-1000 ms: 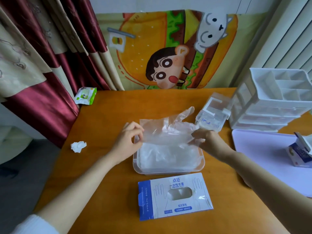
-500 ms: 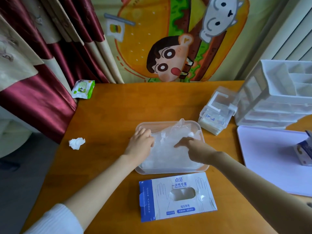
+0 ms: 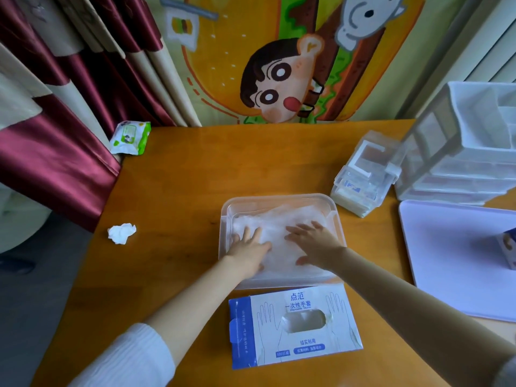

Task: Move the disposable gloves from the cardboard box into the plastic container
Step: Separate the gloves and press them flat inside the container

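Here, in the head view, both hands lie flat inside the clear rectangular plastic container (image 3: 279,197), which sits at the middle of the orange-brown wooden table (image 3: 195,169). The left hand (image 3: 248,252) is released, its fingers straight and spread, palm down on the stack of thin translucent disposable gloves (image 3: 279,219) that fills the container. The right hand (image 3: 315,247) is likewise unclenched, fingers splayed, pressing on the right part of the same stack. Neither hand grasps anything.

The flat blue-and-white cardboard box (image 3: 296,328), printed with glove outlines, lies just in front of the container, nearly touching its near wall. Its oval opening faces up; a little clear film shows inside it.

Left of the container, well apart, lies a crumpled white tissue (image 3: 121,233). A green-and-white soft pack of wipes (image 3: 129,137) rests at the far left corner of the table, against the maroon-and-cream curtain (image 3: 55,107). To the right of the container stands a stack of small clear plastic cases (image 3: 363,180), and beside that a white plastic drawer organiser (image 3: 469,152). A pale lilac flat board (image 3: 452,261) lies at the right, with a small blue-and-white carton (image 3: 508,247) on it at the frame's edge. A cartoon burger cloth (image 3: 279,65) hangs behind the table.
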Tool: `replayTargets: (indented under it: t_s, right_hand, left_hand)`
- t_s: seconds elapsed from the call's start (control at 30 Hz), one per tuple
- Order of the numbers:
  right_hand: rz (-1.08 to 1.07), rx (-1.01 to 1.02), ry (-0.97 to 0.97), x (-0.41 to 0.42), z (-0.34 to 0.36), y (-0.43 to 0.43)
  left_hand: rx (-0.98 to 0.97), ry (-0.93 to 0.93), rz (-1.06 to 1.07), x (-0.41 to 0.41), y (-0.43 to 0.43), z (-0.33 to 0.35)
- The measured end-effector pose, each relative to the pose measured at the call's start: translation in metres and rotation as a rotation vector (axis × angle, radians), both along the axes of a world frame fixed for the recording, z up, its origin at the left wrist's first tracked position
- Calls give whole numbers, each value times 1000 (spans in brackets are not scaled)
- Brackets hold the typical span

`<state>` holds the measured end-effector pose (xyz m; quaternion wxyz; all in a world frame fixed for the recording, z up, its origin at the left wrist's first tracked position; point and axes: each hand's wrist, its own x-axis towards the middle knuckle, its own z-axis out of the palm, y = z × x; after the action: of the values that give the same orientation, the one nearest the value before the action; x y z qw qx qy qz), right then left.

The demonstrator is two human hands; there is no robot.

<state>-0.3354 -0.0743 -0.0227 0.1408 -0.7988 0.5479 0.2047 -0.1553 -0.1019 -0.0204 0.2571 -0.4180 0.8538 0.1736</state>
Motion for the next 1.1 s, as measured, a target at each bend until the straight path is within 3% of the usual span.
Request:
replayTargets:
  t_s: [0.53, 0.63, 0.73, 0.83, 0.93, 1.0, 1.1]
  right_hand:
    - [8, 86, 81, 2, -19, -14]
    - [-38, 67, 2, 0, 4, -10]
    - [-115, -80, -163, 0, 30, 4]
    - [-156, -307, -368, 1, 47, 31]
    - [-131, -474, -609, 2, 50, 65]
    - [-108, -476, -664, 1, 45, 89]
    - [-152, -308, -647, 2, 26, 121]
  left_hand:
    - [-50, -129, -45, -9, -7, -13]
    - [-93, -147, -106, -5, -10, -6]
    - [-166, -124, -114, -2, -13, 9]
    - [-280, 72, -47, -4, -7, 32]
    - [-302, 436, 74, -8, 16, 52]
    - [-293, 637, 90, -7, 40, 59]
    - [-258, 736, -31, -3, 77, 53]
